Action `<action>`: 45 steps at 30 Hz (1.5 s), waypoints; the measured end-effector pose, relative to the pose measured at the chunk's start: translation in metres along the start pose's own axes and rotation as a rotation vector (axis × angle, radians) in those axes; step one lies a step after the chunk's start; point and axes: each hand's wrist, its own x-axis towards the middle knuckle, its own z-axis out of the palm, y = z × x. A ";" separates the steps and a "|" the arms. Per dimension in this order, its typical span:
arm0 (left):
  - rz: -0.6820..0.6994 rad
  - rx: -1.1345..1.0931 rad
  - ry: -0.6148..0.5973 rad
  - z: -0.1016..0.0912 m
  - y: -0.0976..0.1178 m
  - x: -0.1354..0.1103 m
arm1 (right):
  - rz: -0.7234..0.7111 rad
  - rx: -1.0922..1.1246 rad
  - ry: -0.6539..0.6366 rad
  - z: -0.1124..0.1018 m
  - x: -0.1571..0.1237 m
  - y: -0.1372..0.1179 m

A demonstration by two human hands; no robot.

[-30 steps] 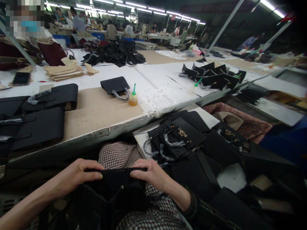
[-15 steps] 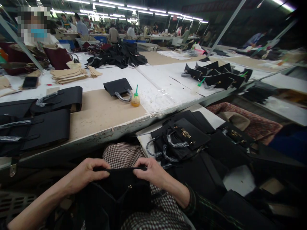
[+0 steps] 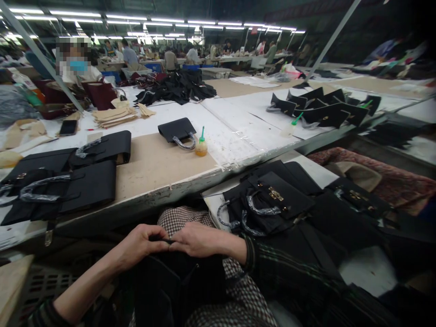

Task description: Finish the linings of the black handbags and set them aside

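A black bag piece [image 3: 180, 281] with a small metal zipper pull lies over my lap, on a checked cloth [image 3: 245, 295]. My left hand [image 3: 146, 243] pinches its upper edge between thumb and fingers. Close against it, my right hand [image 3: 195, 240] grips the same edge, and the two hands nearly touch. Most of the piece is dark, and its lower part is hard to make out. To my right, a black handbag [image 3: 275, 195] with gold hardware and plastic-wrapped handles rests on a pile.
The worktable's front edge [image 3: 170, 188] runs just beyond my hands. On it are black handbags [image 3: 88, 181] at left, a single black bag [image 3: 177, 129], and a glue bottle [image 3: 201, 147]. A perforated crate [image 3: 47, 286] stands at lower left. Across the table is a masked person [image 3: 80, 68].
My right hand has moved left along the edge until it is beside my left hand; before, they were apart. The whole view has shifted slightly.
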 end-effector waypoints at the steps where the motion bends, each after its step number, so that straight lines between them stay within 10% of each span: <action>1: 0.005 0.001 -0.002 0.000 0.000 0.000 | -0.002 0.001 -0.001 0.001 0.001 0.000; 15: -0.054 -0.034 -0.034 -0.005 0.013 -0.006 | -0.030 0.424 -0.285 -0.020 -0.031 0.020; 22: -0.020 0.050 0.073 -0.013 0.020 -0.007 | -0.060 0.200 -0.113 -0.014 0.023 0.003; 35: -0.112 0.236 -0.149 -0.023 0.030 -0.008 | -0.065 0.386 -0.109 -0.006 0.010 0.026; 45: 0.017 0.351 -0.100 -0.016 0.034 -0.010 | -0.186 0.197 0.060 0.001 0.017 0.017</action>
